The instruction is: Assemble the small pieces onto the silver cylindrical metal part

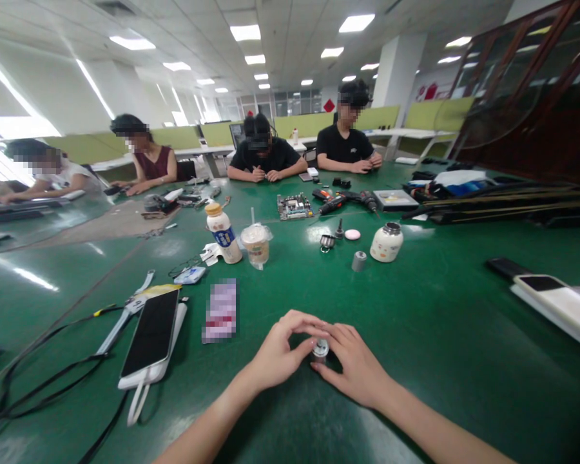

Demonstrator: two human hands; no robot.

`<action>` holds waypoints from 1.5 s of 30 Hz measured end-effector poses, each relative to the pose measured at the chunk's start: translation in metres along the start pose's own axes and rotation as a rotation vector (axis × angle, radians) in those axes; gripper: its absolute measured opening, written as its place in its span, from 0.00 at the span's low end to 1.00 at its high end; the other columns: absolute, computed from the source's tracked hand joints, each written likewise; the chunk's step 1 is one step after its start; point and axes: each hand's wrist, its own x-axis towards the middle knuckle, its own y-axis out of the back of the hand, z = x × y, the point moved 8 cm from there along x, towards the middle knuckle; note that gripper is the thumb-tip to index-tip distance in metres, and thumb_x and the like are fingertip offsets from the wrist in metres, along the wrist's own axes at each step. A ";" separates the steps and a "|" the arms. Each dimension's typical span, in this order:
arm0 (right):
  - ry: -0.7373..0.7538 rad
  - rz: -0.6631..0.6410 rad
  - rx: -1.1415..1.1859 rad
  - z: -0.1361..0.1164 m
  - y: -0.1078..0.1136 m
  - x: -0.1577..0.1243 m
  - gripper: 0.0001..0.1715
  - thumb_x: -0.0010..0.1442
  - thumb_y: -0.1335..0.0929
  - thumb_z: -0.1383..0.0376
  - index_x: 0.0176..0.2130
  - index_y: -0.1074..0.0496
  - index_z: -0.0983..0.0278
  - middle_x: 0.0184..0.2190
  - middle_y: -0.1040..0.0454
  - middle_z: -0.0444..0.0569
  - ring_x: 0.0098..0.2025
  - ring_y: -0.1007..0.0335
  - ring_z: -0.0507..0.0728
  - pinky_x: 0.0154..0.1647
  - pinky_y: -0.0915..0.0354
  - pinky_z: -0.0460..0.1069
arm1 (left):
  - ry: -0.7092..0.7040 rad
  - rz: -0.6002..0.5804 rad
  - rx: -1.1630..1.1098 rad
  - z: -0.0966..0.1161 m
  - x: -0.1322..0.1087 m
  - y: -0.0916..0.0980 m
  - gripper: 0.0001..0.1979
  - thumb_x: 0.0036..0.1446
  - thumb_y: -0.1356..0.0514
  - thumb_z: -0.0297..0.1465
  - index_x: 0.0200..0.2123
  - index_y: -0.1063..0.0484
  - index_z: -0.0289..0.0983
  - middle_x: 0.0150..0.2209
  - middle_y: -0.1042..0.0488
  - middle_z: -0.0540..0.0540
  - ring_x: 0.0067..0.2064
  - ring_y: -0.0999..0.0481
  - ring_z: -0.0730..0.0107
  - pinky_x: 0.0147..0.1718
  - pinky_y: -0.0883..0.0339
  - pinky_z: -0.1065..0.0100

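Observation:
My left hand and my right hand meet low over the green table, both pinched around a small round metal part held between the fingertips. Only its silvery top shows; the rest is hidden by my fingers. Farther out on the table lie a white ceramic jar, a small grey cylinder, a small pink disc and little metal pieces.
A phone on a white power bank with cables lies left. A milk bottle, a wrapped cup, a circuit board and a drill sit mid-table. Several seated people work at the far side. Another phone lies right.

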 end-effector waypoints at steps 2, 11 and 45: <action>-0.007 -0.006 -0.002 0.000 0.001 0.001 0.19 0.60 0.30 0.61 0.50 0.30 0.62 0.55 0.29 0.55 0.56 0.35 0.64 0.57 0.39 0.62 | -0.039 0.032 0.068 0.010 -0.001 0.007 0.12 0.59 0.39 0.28 0.47 0.26 0.42 0.47 0.24 0.44 0.52 0.28 0.60 0.53 0.36 0.59; 0.004 0.005 -0.006 -0.001 0.001 0.000 0.21 0.60 0.30 0.61 0.53 0.31 0.61 0.55 0.29 0.54 0.57 0.35 0.63 0.57 0.39 0.62 | -0.049 0.124 0.336 0.009 -0.003 0.003 0.17 0.51 0.31 0.31 0.45 0.27 0.44 0.35 0.19 0.50 0.44 0.27 0.59 0.45 0.40 0.58; 0.002 0.008 -0.055 0.002 -0.003 -0.001 0.23 0.59 0.29 0.61 0.53 0.30 0.63 0.56 0.29 0.56 0.56 0.34 0.65 0.57 0.38 0.63 | -0.050 0.134 0.215 0.009 -0.002 0.010 0.29 0.47 0.28 0.30 0.52 0.32 0.46 0.33 0.17 0.55 0.46 0.25 0.62 0.49 0.41 0.62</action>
